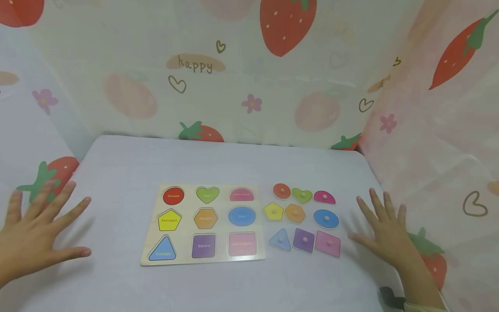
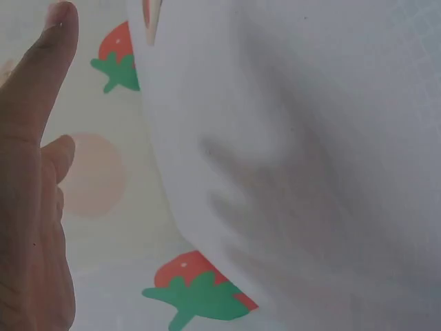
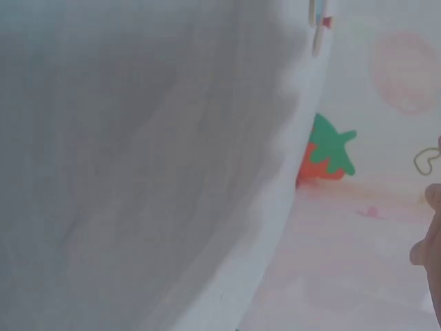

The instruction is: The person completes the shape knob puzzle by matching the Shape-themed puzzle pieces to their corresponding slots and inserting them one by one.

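My left hand (image 1: 37,236) is spread above the left side of the table, fingers straight, holding nothing. On the far side, my right hand (image 1: 390,234) is spread the same way, also holding nothing, nearest to the loose knobbed pieces. A wooden shape puzzle board (image 1: 183,256) lies flat in the middle, with coloured, labelled shapes printed on it. Right of the board, loose pieces lie in rows: a red circle (image 1: 286,191), green heart (image 1: 308,197), pink semicircle (image 1: 330,199), yellow pentagon (image 1: 269,213), orange hexagon (image 1: 290,215), blue oval (image 1: 320,221), blue triangle (image 1: 277,243), purple square (image 1: 299,245) and pink rectangle (image 1: 335,248).
A white cloth covers the table (image 1: 210,286). Strawberry-printed curtains (image 1: 273,78) hang behind it and along both sides. A dark object (image 1: 390,298) sits by the right wrist at the near edge.
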`<state>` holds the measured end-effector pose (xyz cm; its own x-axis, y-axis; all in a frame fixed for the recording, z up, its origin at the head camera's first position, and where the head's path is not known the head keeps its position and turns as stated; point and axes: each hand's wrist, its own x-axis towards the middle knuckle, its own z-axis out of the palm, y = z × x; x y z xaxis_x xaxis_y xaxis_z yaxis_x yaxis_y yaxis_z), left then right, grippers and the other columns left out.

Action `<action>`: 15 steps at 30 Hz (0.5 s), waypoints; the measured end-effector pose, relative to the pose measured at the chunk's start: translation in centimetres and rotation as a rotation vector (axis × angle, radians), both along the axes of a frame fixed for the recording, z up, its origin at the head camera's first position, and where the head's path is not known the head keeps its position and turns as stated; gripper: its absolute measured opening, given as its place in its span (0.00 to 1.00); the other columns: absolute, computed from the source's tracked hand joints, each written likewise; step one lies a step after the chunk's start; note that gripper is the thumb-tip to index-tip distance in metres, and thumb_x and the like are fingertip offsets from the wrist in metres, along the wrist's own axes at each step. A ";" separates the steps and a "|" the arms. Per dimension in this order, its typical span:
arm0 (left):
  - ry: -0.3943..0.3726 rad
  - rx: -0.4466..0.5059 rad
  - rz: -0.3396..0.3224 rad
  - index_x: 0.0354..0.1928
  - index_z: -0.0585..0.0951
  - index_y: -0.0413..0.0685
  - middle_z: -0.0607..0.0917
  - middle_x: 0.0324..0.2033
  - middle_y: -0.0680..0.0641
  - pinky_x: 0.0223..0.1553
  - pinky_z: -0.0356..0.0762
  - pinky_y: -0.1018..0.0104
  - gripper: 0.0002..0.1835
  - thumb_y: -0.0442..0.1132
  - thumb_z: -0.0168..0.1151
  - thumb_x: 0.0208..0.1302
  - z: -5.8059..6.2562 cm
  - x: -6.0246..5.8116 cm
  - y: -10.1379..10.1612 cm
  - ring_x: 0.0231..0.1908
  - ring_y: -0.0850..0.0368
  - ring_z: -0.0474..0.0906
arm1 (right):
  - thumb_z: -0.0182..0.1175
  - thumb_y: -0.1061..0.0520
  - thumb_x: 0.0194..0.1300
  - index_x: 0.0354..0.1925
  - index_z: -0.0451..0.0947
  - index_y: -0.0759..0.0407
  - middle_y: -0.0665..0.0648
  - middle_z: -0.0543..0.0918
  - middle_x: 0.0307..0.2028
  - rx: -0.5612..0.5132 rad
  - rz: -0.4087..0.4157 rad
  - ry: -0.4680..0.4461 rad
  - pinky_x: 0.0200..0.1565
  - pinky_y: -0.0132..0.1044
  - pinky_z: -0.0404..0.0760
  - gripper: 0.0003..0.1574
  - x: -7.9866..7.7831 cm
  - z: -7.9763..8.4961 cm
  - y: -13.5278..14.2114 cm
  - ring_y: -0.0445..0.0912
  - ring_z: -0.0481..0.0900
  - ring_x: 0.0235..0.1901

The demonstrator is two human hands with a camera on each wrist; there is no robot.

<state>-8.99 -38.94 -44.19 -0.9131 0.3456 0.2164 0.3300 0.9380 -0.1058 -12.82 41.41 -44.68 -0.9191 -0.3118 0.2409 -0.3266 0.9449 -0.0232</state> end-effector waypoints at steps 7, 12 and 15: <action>0.002 0.066 -0.065 0.82 0.46 0.71 0.33 0.83 0.49 0.68 0.11 0.28 0.69 0.78 0.71 0.41 0.1 -0.5 0.6 0.80 0.43 0.21 | 0.68 0.30 0.58 0.83 0.47 0.41 0.58 0.39 0.83 -0.028 -0.001 0.007 0.70 0.73 0.21 0.65 -0.3 0.4 -0.6 0.61 0.27 0.81; -0.020 0.097 -0.071 0.83 0.46 0.70 0.33 0.82 0.50 0.68 0.10 0.28 0.68 0.75 0.73 0.42 0.0 -0.8 1.0 0.80 0.42 0.20 | 0.67 0.30 0.59 0.83 0.47 0.42 0.57 0.40 0.83 -0.043 0.027 0.036 0.71 0.73 0.22 0.64 -0.6 0.4 -0.9 0.61 0.28 0.81; -0.017 0.121 -0.086 0.83 0.47 0.69 0.34 0.83 0.49 0.68 0.10 0.28 0.68 0.74 0.74 0.42 -0.1 -0.9 1.3 0.80 0.42 0.20 | 0.67 0.31 0.59 0.82 0.48 0.42 0.58 0.43 0.83 -0.071 0.034 0.057 0.71 0.73 0.24 0.63 -0.7 0.5 -1.3 0.60 0.30 0.81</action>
